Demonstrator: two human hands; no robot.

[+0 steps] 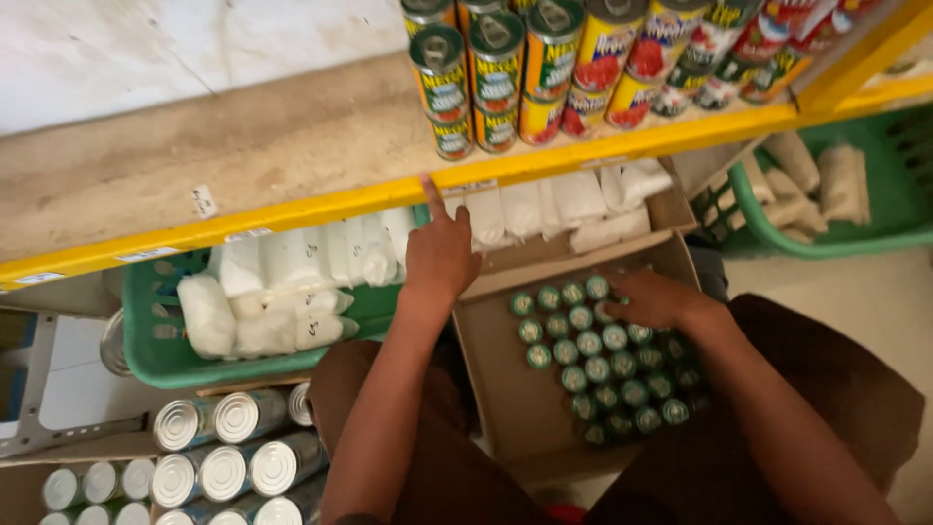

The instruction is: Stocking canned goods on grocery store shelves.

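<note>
The cardboard box (505, 389) sits open on the person's lap, and everything here is placed from it. Inside it, toward its right half, small green-capped cans (593, 365) stand upright in tight rows, their long axes vertical and their lids facing the camera. The right hand (653, 297) rests on the far right corner of that cluster, palm down, fingers curved together over the tops of the cans nearest the box's back wall; whether any single can is actually pinched I cannot tell, since the fingertips are hidden against the lids. So the cans lie directly under and just toward the person from those fingers, and this hand is clearly the nearer one.

The left hand (439, 255) is above the box's back left corner, at the yellow shelf edge (321, 206), index finger stretched up to touch it, the other fingers loosely folded and holding nothing.

Beyond the box, on the shelf, stand stacked larger tins (505, 73). To the box's left lies a green basket (155, 350) of white packets (262, 292), and below that, silver cans (224, 457) on their sides.
</note>
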